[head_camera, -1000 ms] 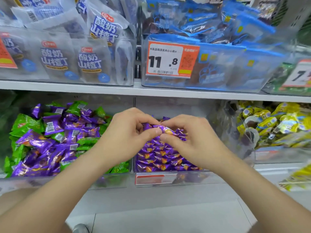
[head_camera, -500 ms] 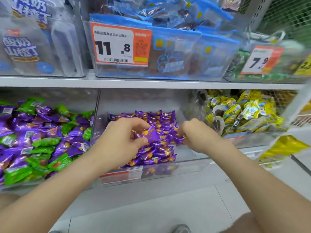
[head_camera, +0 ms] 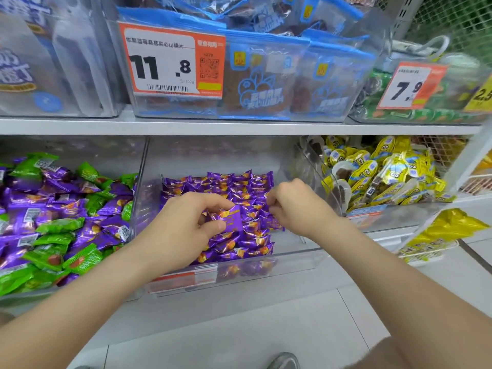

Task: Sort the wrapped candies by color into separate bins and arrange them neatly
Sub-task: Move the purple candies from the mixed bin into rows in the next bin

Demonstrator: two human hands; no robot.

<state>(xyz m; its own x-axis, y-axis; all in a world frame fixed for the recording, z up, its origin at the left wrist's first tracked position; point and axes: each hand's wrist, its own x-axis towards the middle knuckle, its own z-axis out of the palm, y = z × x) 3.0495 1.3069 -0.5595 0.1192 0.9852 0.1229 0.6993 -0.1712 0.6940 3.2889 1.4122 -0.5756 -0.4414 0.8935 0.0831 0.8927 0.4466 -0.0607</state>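
**While both hands work in the middle bin, one purple candy is going into the rows**

Step in hand looks like placing, not picking.

- **Left hand** (head_camera: 186,225): over the front-left part of the middle bin (head_camera: 266,271). Thumb and fingertips pinch a purple candy (head_camera: 229,219) by its flat body, just above the stack. Likely held that way so it can be laid flat and in line with the others.
- **Right hand** (head_camera: 295,206): over the bin's right half, fingers curled tight, knuckles up, touching the rows. Can't tell whether it pinches a wrapper or only steadies the edge. Probable reason: to stop the row sliding while the new piece goes in.
- **Purple candies** (head_camera: 239,186): inside the bin. Glossy foil pillow packs with crimped ends and orange-gold print, overlapped in neat rows from back to front.
- **Left of the bin:** a mixed pile (head_camera: 66,222) of purple and green wrappers, jumbled, some barcode-side up. I'd say plenty of sorting is left.
- **Right of the bin:** yellow packs (head_camera: 378,177).
- **Above the bin:** a price tag (head_camera: 170,59) reading 11.8.
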